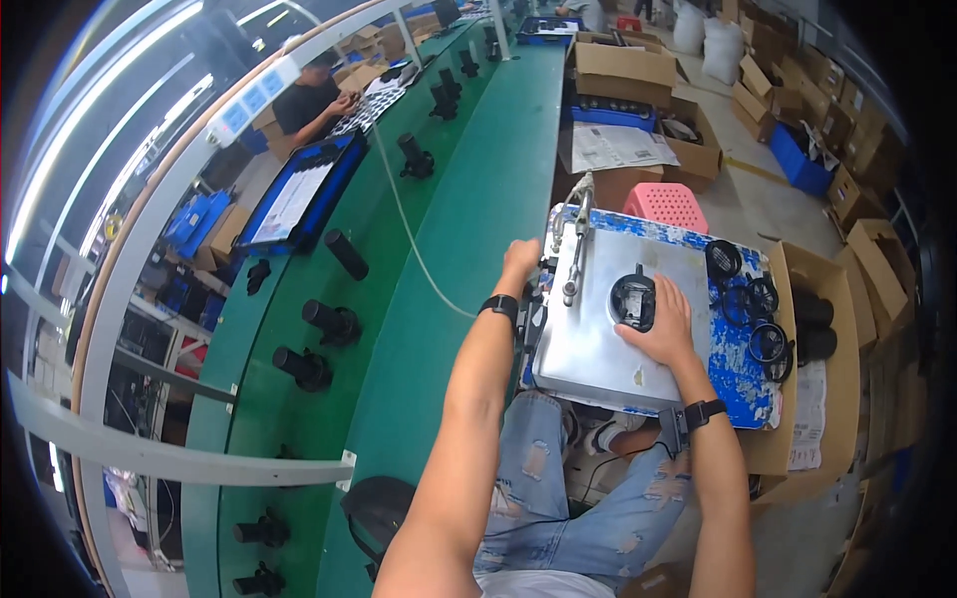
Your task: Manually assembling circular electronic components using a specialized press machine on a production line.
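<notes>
A silver metal box [598,351] sits on a worn blue-and-white surface in front of me. On its top lies a black round part [632,303] with an open, detailed inside and a small stem. My right hand [666,324] curves around the right side of this part, thumb at its near edge. My left hand [520,261] is closed at the box's far left corner, and whatever it grips is hidden. Just right of it, a metal toggle clamp [574,254] stands over the box.
Several black rings [766,342] lie right of the box, beside an open carton [842,399]. A pink perforated stool [666,206] stands beyond. On the left runs a green bench [429,259] with several black cylindrical parts [329,319] and a blue tray [304,189]. Another person [311,105] works across it.
</notes>
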Action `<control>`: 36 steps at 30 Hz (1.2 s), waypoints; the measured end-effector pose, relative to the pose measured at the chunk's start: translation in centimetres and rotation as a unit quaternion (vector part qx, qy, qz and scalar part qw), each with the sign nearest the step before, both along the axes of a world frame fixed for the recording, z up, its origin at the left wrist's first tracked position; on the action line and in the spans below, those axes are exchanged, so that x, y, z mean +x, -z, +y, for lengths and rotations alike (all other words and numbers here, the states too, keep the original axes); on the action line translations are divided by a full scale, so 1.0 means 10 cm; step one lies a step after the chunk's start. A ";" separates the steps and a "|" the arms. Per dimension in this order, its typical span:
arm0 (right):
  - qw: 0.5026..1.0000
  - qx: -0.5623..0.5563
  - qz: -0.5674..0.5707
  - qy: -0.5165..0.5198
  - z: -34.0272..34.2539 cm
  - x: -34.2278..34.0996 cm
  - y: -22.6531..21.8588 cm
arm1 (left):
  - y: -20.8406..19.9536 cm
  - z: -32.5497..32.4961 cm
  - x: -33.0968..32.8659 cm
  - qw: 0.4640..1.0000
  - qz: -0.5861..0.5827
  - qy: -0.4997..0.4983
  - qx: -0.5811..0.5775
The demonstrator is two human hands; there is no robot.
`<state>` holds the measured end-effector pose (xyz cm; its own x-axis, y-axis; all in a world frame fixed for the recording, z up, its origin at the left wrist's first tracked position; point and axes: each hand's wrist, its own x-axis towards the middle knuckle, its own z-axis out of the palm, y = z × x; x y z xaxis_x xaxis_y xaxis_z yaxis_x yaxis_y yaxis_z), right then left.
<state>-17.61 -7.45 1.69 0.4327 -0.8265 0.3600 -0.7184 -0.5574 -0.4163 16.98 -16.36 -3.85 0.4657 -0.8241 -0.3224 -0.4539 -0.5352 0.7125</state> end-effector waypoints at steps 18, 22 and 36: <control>0.901 0.112 0.399 0.129 -0.75 -0.11 -0.28 | -0.30 0.88 -2.27 0.775 -0.301 0.502 -0.236; 0.897 0.091 0.418 0.107 -0.75 0.01 -0.23 | -0.20 0.88 -2.18 0.799 -0.253 0.492 -0.235; 0.941 -0.242 0.160 -0.172 -1.83 -0.95 0.91 | 0.04 1.02 -2.33 0.841 -0.278 0.319 -0.338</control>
<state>-27.13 -25.73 -7.43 0.7956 -0.3893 0.4642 -0.5053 -0.8491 0.1541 -6.30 -6.11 -4.26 -0.2172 -0.8706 0.4414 -0.8581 0.3858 0.3387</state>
